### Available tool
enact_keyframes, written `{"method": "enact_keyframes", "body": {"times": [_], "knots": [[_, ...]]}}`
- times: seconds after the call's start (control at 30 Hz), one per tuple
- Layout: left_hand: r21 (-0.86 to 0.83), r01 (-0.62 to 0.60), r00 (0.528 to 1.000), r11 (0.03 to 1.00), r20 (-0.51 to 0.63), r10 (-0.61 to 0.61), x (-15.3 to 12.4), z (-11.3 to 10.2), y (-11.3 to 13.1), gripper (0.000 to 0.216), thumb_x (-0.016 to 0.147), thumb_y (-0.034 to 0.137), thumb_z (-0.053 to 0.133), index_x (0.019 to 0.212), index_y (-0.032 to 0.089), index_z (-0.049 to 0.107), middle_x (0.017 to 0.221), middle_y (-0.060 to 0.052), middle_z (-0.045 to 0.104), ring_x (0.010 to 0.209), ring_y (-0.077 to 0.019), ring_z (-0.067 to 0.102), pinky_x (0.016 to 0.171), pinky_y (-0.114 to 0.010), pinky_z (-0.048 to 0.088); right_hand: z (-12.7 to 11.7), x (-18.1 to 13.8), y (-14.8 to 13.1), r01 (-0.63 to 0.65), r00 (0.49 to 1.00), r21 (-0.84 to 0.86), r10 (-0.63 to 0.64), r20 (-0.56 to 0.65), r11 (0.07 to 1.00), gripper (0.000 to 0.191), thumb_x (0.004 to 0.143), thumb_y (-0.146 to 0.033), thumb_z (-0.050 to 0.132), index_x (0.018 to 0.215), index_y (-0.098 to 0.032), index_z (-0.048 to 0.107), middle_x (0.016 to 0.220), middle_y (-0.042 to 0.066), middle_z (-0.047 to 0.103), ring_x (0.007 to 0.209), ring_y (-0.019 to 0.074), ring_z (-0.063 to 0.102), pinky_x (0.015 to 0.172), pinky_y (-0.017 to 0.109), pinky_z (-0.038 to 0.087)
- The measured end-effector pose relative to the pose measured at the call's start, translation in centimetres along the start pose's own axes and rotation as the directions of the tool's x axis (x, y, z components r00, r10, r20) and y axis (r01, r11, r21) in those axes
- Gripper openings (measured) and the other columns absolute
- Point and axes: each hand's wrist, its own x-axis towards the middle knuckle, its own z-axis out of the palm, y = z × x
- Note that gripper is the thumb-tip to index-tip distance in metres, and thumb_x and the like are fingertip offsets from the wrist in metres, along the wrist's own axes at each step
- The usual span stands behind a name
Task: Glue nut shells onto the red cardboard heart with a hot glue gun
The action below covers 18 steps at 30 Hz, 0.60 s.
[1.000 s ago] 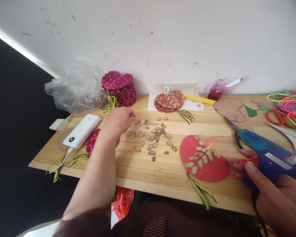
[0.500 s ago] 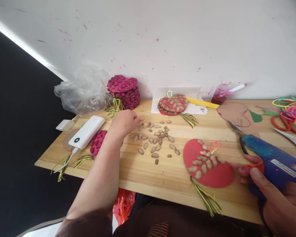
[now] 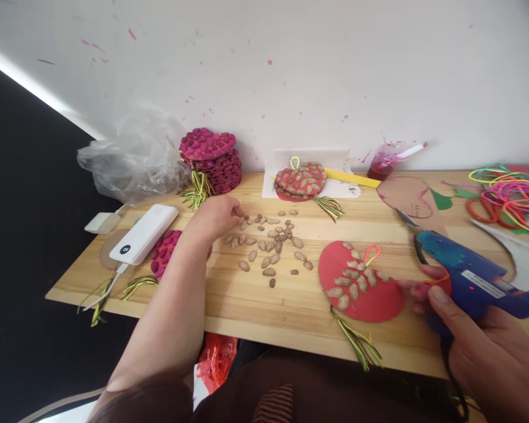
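My left hand (image 3: pixel 218 217) is low over the table at the left edge of a loose scatter of peanuts (image 3: pixel 268 244), fingers curled together; whatever is between them is hidden. My right hand (image 3: pixel 480 341) grips a blue glue gun (image 3: pixel 476 273) with an orange trigger, its metal nozzle pointing up and left. Just left of the gun lies a red card disc (image 3: pixel 377 306) with several peanuts on it in a branching pattern, an orange cord loop at its top and a green-black tassel (image 3: pixel 357 341) below. The right fingertips are at the disc's right edge.
Behind are a stack of purple-studded discs (image 3: pixel 211 155), peanut-covered discs (image 3: pixel 300 179) on paper and a cup of red liquid (image 3: pixel 381 164). A white power bank (image 3: pixel 144 234) and plastic bag (image 3: pixel 132 155) are left. Orange-handled scissors (image 3: pixel 485 210) and coloured cords (image 3: pixel 515 197) lie right.
The whole view has shifted a little, so everything appears farther left. Both hands stay in about the same places, the left by the peanuts and the right on the glue gun.
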Motion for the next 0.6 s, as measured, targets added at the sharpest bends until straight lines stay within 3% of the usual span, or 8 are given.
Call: {"method": "enact_keyframes", "body": {"times": [0.1, 0.23, 0.33, 0.43, 0.5, 0.6], "knots": [[0.049, 0.01, 0.999, 0.999, -0.037, -0.009, 0.0, -0.1, 0.1, 0.017, 0.078, 0.024, 0.069, 0.092, 0.025, 0.078, 0.092, -0.003, 0.08, 0.085, -0.0231, 0.072, 0.073, -0.029, 0.05, 0.0, -0.1, -0.2, -0.08, 0.997, -0.008, 0.081, 0.015, 0.997, 0.058, 0.06, -0.065, 0.081, 0.105, -0.029, 0.076, 0.089, 0.004, 0.079, 0.082, 0.026, 0.073, 0.087, 0.04, 0.061], [0.053, -0.002, 0.993, 0.999, -0.119, 0.008, -0.6, -0.6, 1.1, 0.026, 0.089, 0.041, 0.061, 0.085, 0.022, 0.077, 0.084, -0.006, 0.078, 0.081, -0.0241, 0.07, 0.07, -0.031, 0.047, -0.3, -0.1, 0.6, -0.048, 0.998, 0.048, 0.046, 0.034, 0.998, 0.053, 0.065, -0.061, 0.083, 0.106, -0.028, 0.076, 0.086, 0.001, 0.078, 0.081, 0.0206, 0.072, 0.081, 0.029, 0.06], [-0.111, -0.196, 0.975, 0.974, -0.125, 0.182, -1.2, -0.3, 2.4, 0.027, 0.092, 0.036, 0.057, 0.085, 0.021, 0.077, 0.085, -0.004, 0.078, 0.08, -0.0206, 0.069, 0.074, -0.03, 0.048, -0.4, 0.0, 1.2, -0.03, 0.998, 0.068, 0.027, 0.053, 0.997, 0.048, 0.07, -0.057, 0.083, 0.106, -0.028, 0.076, 0.089, 0.0, 0.077, 0.082, 0.0185, 0.072, 0.078, 0.026, 0.059], [-0.271, -0.408, 0.911, 0.872, -0.07, 0.405, -1.6, 0.4, 3.6, 0.015, 0.085, 0.022, 0.064, 0.091, 0.022, 0.077, 0.09, -0.002, 0.077, 0.083, -0.0171, 0.068, 0.078, -0.026, 0.048, -0.4, 0.0, 1.4, -0.001, 0.998, 0.064, -0.002, 0.058, 0.998, 0.046, 0.073, -0.055, 0.082, 0.109, -0.027, 0.076, 0.086, 0.0, 0.077, 0.08, 0.0171, 0.07, 0.076, 0.025, 0.058], [-0.272, -0.457, 0.884, 0.847, -0.032, 0.467, -1.5, 0.8, 4.2, 0.017, 0.081, 0.017, 0.066, 0.093, 0.021, 0.078, 0.091, -0.002, 0.076, 0.084, -0.0171, 0.068, 0.079, -0.027, 0.048, -0.4, 0.0, 1.3, 0.007, 0.998, 0.062, -0.01, 0.059, 0.998, 0.046, 0.073, -0.055, 0.082, 0.11, -0.027, 0.075, 0.086, 0.0, 0.077, 0.077, 0.0165, 0.069, 0.075, 0.025, 0.058], [-0.198, -0.469, 0.879, 0.861, -0.005, 0.477, -1.3, 1.3, 4.4, 0.02, 0.08, 0.013, 0.065, 0.093, 0.021, 0.077, 0.091, -0.003, 0.075, 0.085, -0.0186, 0.067, 0.081, -0.029, 0.047, -0.4, 0.0, 1.1, -0.011, 0.998, 0.067, 0.007, 0.059, 0.998, 0.048, 0.072, -0.055, 0.082, 0.111, -0.028, 0.075, 0.087, 0.001, 0.078, 0.077, 0.018, 0.069, 0.075, 0.027, 0.059]]}}
